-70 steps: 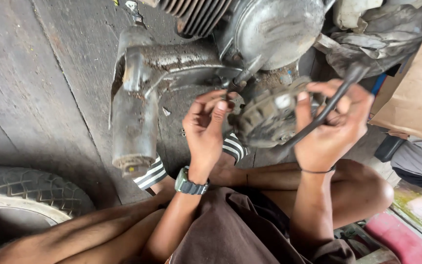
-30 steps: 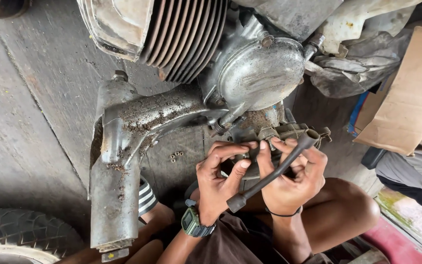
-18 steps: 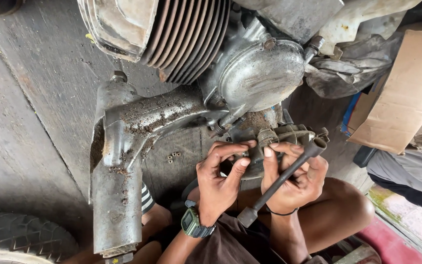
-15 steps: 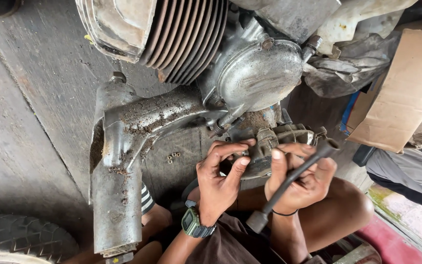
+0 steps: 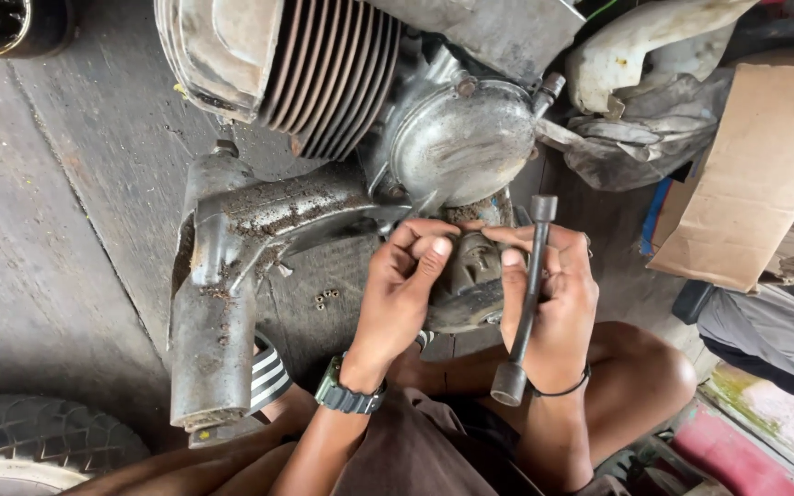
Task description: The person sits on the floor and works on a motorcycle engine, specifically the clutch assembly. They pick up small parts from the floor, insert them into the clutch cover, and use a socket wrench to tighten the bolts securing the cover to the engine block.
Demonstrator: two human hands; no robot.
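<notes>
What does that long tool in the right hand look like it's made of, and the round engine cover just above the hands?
The socket wrench in the right hand looks like dark steel: matte, blackish, worn dull. The round engine cover looks like cast aluminium, though the kind of metal is a guess: pale grey, smooth, faintly shiny, dusty.

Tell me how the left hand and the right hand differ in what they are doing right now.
The left hand grips the small dark engine part with bare fingers and holds no tool; the right hand has a dark socket wrench lying across its palm. The left hand wears a wristwatch; the right wears a thin black band. Both touch the same part, below the round engine cover.
</notes>
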